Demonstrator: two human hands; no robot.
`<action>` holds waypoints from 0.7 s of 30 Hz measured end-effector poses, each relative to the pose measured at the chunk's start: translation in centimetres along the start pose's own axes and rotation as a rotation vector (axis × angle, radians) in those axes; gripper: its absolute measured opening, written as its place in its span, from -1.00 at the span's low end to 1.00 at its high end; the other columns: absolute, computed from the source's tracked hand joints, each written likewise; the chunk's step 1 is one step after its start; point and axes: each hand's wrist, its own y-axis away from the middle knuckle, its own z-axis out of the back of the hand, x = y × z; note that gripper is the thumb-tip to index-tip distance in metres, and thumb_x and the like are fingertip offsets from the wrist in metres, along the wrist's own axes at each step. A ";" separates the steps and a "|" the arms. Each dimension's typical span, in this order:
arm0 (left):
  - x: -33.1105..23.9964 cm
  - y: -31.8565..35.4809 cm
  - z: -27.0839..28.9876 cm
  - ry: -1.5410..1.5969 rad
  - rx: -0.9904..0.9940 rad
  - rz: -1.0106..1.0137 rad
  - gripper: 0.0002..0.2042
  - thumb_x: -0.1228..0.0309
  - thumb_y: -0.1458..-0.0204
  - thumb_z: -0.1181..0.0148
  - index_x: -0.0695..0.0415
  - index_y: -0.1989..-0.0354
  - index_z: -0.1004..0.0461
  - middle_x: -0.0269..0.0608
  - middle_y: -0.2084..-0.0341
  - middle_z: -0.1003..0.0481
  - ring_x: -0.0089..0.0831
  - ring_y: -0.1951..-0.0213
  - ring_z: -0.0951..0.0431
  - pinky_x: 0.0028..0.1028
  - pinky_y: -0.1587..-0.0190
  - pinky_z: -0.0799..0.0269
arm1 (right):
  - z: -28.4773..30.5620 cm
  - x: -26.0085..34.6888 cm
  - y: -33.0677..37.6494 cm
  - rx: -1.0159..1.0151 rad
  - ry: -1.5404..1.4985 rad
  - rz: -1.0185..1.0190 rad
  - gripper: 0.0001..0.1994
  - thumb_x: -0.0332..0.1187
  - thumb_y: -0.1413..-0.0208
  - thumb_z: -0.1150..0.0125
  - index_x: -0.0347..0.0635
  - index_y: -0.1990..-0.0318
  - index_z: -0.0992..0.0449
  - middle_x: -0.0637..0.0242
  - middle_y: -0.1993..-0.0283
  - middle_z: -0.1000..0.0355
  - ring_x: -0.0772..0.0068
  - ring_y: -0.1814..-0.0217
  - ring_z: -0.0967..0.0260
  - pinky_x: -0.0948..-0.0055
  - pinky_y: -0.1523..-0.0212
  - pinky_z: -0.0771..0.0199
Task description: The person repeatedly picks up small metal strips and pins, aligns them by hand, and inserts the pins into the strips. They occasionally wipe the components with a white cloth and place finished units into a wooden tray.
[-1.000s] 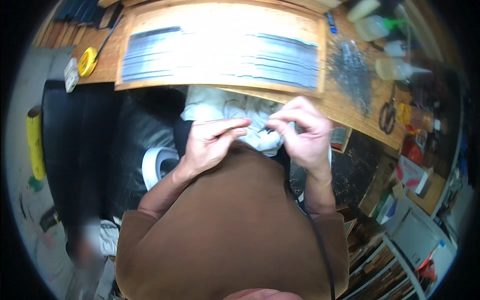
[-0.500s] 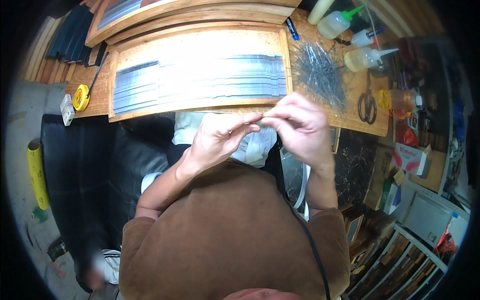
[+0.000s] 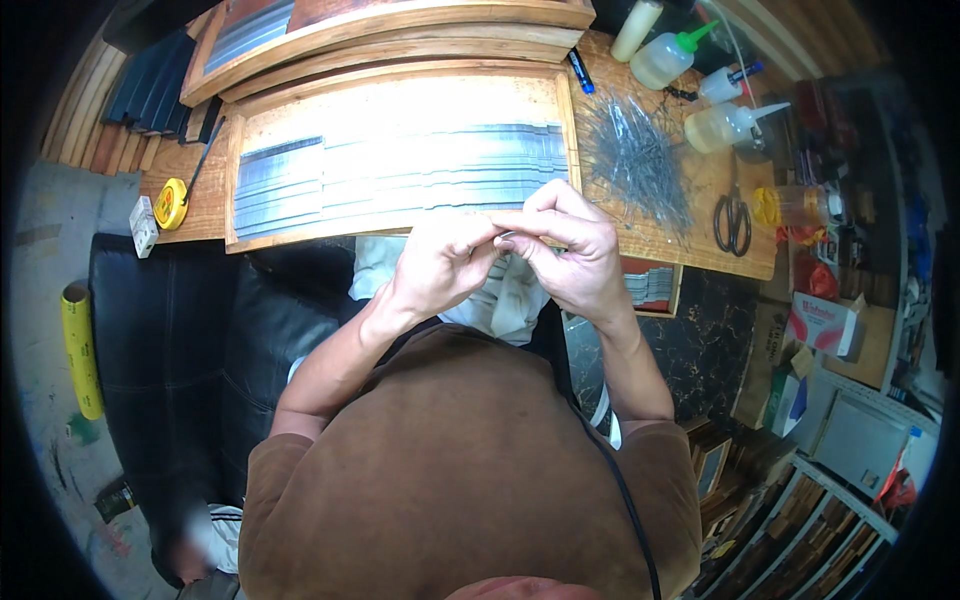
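Observation:
My left hand [image 3: 440,262] and my right hand [image 3: 572,255] meet fingertip to fingertip just in front of the wooden tray [image 3: 400,228]. Both are closed in a pinch on a small, thin, pale thing [image 3: 507,234], mostly hidden by the fingers and too small to name. Behind them the tray holds overlapping rows of flat grey strips [image 3: 280,190], partly washed out by glare. A loose heap of thin dark grey slivers [image 3: 640,160] lies on the table right of the tray.
Right of the heap are black-handled scissors [image 3: 733,225] and squeeze bottles [image 3: 720,128]. A blue marker [image 3: 581,72] lies beyond. At left are a yellow tape measure [image 3: 172,204] and a small white box [image 3: 143,227]. More wooden trays [image 3: 400,45] are stacked behind. A black couch [image 3: 160,340] stands at left.
My right hand has moved left and closer against my left hand. A tray of grey strips below the table's edge now shows beside my right wrist. The view has shifted slightly.

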 end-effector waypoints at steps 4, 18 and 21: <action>-1.7 0.4 0.7 -0.003 0.052 0.031 -0.86 0.59 -0.12 -0.33 0.12 0.19 -0.69 -0.06 0.62 -0.40 -0.33 0.63 -0.30 -0.41 0.50 -0.35 | -0.3 0.7 0.7 -0.053 0.046 0.096 -0.82 -0.61 -0.03 -0.52 -0.22 0.18 -0.77 0.37 0.33 -0.46 0.56 0.33 -0.40 0.53 0.37 -0.38; 4.4 4.9 0.4 0.882 0.343 0.939 -0.84 0.36 -0.30 -0.31 0.17 0.16 -0.74 -0.26 0.31 -0.74 -0.60 0.30 -0.71 -0.64 0.42 -0.48 | -6.0 -5.9 6.3 -0.139 -0.886 -0.829 -0.76 -0.30 -0.38 -0.32 -0.31 0.28 -0.66 0.46 0.49 -0.50 0.75 0.60 -0.35 0.67 0.58 -0.36; 4.4 4.8 0.4 0.760 0.354 0.854 -0.83 0.38 -0.29 -0.34 0.21 0.11 -0.73 -0.21 0.31 -0.73 -0.54 0.26 -0.71 -0.56 0.29 -0.57 | -5.8 -6.1 6.3 -0.104 -0.795 -0.799 -0.78 -0.32 -0.35 -0.34 -0.30 0.28 -0.68 0.44 0.48 -0.51 0.76 0.59 -0.35 0.66 0.58 -0.37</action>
